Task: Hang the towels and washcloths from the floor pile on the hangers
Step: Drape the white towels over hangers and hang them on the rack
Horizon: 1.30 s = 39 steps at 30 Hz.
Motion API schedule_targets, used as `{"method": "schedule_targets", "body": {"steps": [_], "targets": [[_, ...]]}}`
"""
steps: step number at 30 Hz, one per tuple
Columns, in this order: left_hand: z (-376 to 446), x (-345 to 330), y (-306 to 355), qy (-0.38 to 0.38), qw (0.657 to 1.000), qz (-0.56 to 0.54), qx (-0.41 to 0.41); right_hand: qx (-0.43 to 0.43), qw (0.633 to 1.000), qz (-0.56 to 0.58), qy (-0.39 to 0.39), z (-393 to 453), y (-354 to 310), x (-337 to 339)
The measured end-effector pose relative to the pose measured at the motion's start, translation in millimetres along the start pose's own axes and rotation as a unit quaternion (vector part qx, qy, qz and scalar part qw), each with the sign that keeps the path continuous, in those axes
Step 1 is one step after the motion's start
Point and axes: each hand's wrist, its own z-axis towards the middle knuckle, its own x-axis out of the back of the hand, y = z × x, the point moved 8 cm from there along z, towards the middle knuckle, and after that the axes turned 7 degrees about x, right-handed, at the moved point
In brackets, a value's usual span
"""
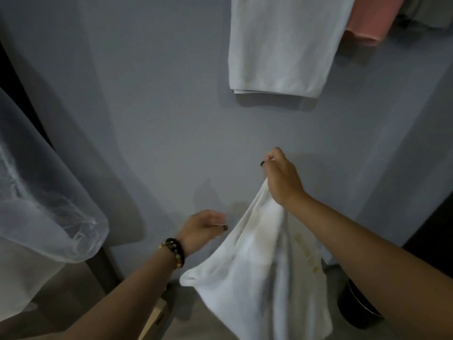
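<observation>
My right hand grips the top edge of a white towel with faint gold lettering, and the towel hangs down from it in front of the grey wall. My left hand, with a beaded bracelet on the wrist, is beside the towel's left edge with fingers loosely curled; its fingertips are blurred and I cannot tell whether they touch the cloth. Higher on the wall hang a folded white towel, a pink cloth and a grey-green cloth.
A sheer white curtain bulges in from the left. A dark round bin stands on the floor at lower right. A pale box edge lies under my left forearm. A dark panel borders the right.
</observation>
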Motion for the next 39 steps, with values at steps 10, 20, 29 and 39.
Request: {"method": "schedule_targets", "body": {"steps": [10, 20, 29, 39], "targets": [[-35.0, -69.7, 72.3, 0.064, 0.973, -0.024, -0.221, 0.031, 0.972, 0.173, -0.154, -3.9, -38.3, 2.6], [-31.9, -83.6, 79.1, 0.067, 0.965, -0.005, -0.253, 0.042, 0.957, 0.249, -0.142, -35.3, 14.5, 38.6], [-37.9, -75.5, 79.7, 0.158, 0.949, -0.073, -0.262, 0.022, 0.919, 0.367, -0.143, -64.7, 61.1, 9.9], [-61.8, -13.4, 71.7, 0.155, 0.96, -0.027, -0.232, -0.021, 0.937, 0.277, -0.212, -88.9, 64.4, -54.7]]}}
